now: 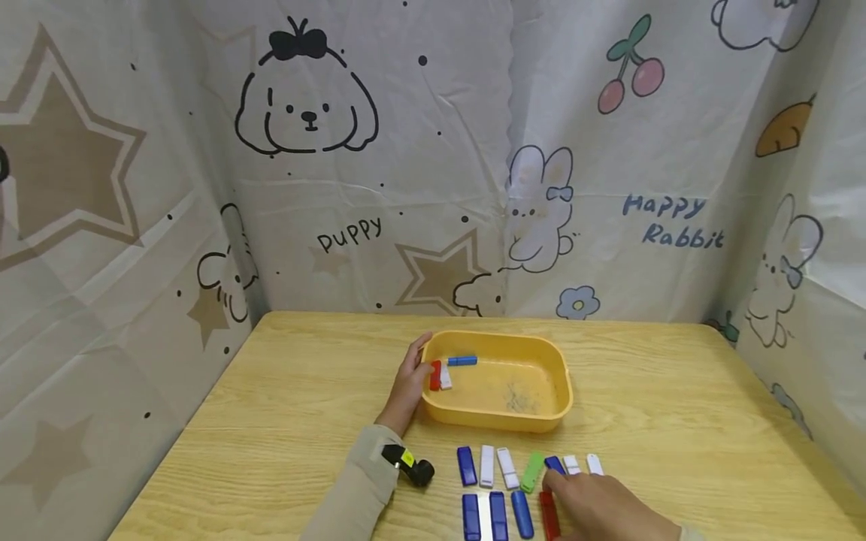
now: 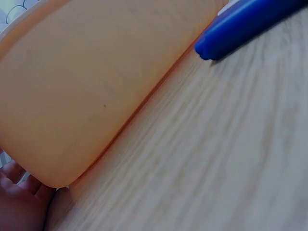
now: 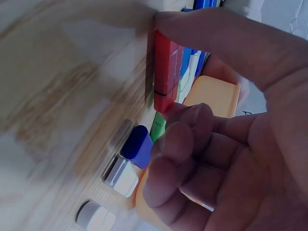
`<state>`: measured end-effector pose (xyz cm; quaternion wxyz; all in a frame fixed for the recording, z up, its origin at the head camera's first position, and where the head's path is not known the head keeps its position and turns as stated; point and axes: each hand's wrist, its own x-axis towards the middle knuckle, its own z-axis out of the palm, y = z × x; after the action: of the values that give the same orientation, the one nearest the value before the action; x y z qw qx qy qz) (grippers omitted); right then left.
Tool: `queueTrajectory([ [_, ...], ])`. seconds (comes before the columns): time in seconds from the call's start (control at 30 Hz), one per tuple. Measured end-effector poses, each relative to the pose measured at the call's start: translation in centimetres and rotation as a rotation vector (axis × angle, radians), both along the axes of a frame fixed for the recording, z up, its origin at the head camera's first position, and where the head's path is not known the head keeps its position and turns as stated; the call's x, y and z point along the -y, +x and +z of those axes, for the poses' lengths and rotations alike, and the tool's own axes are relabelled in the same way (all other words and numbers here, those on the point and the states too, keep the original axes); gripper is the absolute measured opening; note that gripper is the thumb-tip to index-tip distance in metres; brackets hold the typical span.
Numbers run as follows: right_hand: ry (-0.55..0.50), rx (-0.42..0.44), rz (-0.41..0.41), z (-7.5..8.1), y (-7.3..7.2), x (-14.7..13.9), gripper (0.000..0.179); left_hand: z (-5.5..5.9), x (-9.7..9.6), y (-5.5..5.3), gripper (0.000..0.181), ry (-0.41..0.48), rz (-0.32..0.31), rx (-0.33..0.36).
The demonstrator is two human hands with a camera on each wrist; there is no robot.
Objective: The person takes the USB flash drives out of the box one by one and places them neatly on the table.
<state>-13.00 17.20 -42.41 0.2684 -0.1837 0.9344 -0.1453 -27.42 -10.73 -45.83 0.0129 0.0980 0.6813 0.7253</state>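
Observation:
My left hand (image 1: 404, 387) grips the left end of a yellow plastic basin (image 1: 501, 421), thumb over the rim. In the left wrist view, its fingers appear beside the basin's outer wall (image 2: 96, 96). My right hand (image 1: 605, 505) pinches a red USB flash drive (image 3: 166, 72) lengthwise, thumb at one end and a fingertip at the other, low at the table. Inside the basin lie a red drive (image 1: 436, 376), a white drive (image 1: 445, 377) and a blue drive (image 1: 463, 361).
Two rows of drives lie before the basin. The far row has a dark blue drive (image 1: 467, 466), a green drive (image 1: 531, 472) and several white ones; the near row has a bright blue drive (image 1: 522, 515). Printed cloth (image 1: 419, 165) hangs behind the wooden table (image 1: 284, 421).

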Motion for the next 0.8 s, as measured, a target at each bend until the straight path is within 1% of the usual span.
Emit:
queueTrajectory([
  [0.17, -0.037, 0.049, -0.035, -0.3, 0.1, 0.0, 0.058, 0.0, 0.0, 0.1, 0.059, 0.02, -0.028, 0.013],
  [0.3, -0.076, 0.083, -0.057, -0.4, 0.1, 0.0, 0.055, 0.1, 0.1, 0.1, 0.06, 0.004, -0.007, 0.023],
  [0.47, -0.08, 0.116, -0.09, -0.3, 0.0, 0.1, 0.051, 0.2, 0.2, 0.1, 0.06, -0.01, -0.005, 0.021],
  [0.57, -0.072, 0.128, -0.104, -0.4, 0.1, 0.3, 0.049, -1.2, 0.1, -0.6, 0.06, -0.011, 0.018, 0.025],
  [0.7, -0.062, 0.112, -0.095, -0.3, 0.0, 0.4, 0.048, -3.0, 0.0, -1.7, 0.058, -0.001, 0.044, 0.044],
  [0.8, -0.058, 0.111, -0.099, -0.4, 0.0, 0.5, 0.049, -2.8, 0.1, -1.6, 0.058, 0.008, 0.027, 0.063],
])
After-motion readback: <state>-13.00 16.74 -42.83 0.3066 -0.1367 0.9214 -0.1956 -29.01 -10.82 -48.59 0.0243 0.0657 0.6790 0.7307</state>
